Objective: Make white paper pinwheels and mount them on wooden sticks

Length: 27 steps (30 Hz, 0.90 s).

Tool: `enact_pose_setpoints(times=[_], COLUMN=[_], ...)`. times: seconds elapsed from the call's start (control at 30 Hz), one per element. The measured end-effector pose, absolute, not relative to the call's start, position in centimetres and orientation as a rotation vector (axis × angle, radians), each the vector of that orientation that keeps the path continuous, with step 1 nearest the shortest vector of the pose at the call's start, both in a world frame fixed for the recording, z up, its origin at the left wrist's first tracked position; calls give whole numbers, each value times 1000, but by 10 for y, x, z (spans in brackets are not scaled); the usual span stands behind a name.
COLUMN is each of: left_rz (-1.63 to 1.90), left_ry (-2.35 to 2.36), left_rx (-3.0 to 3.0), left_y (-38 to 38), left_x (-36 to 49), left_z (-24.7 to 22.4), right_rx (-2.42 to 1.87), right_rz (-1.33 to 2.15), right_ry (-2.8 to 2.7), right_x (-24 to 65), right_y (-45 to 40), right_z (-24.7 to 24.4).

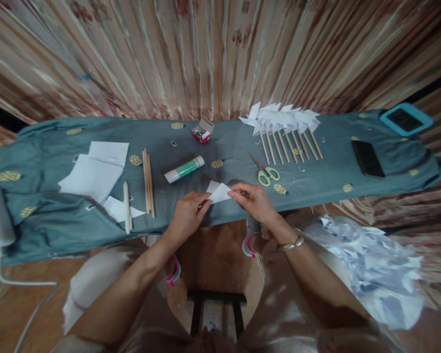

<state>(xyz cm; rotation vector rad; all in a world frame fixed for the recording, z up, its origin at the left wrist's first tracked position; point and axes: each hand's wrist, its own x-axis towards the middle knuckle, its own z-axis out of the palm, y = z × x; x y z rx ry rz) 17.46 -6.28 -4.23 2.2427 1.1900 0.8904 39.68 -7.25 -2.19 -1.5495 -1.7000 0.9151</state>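
Note:
Between my two hands, over the front edge of the cloth-covered table, is a small piece of white paper (220, 193) with folded or cut pointed corners. My left hand (190, 210) pinches its left side between thumb and fingers. On the other side, my right hand (254, 200) grips the right corner the same way. Just beyond the paper lies a glue stick (184, 169) with a green label. Scissors (266, 171) with pale green handles rest near my right hand. Farther back, several paper pinwheels (286, 117) on wooden sticks lie in an overlapping row.
White paper sheets (95, 174), a white pen-like tool (127, 206) and wooden sticks (148, 184) lie to the left. A small red box (202, 133) stands open at the back. A phone (367, 158) and blue-framed device (406, 119) are right. A bag of paper pieces (371, 269) sits below.

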Motion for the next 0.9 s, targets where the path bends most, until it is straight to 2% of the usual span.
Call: enact_pose_setpoints(times=[0.23, 0.5, 0.9], left_rz=[889, 902, 812], left_ry=[1269, 1234, 1211], left_rx=[2153, 2073, 2305], left_y=[-62, -65, -63], left_x=[174, 174, 171], left_z=[-46, -35, -36], right_rx=[-1433, -1570, -1649], right_rz=[778, 715, 698], right_ry=[-1824, -1830, -1774], right_x=[402, 398, 390], right_y=[-63, -52, -49], right_z=[-24, -29, -27])
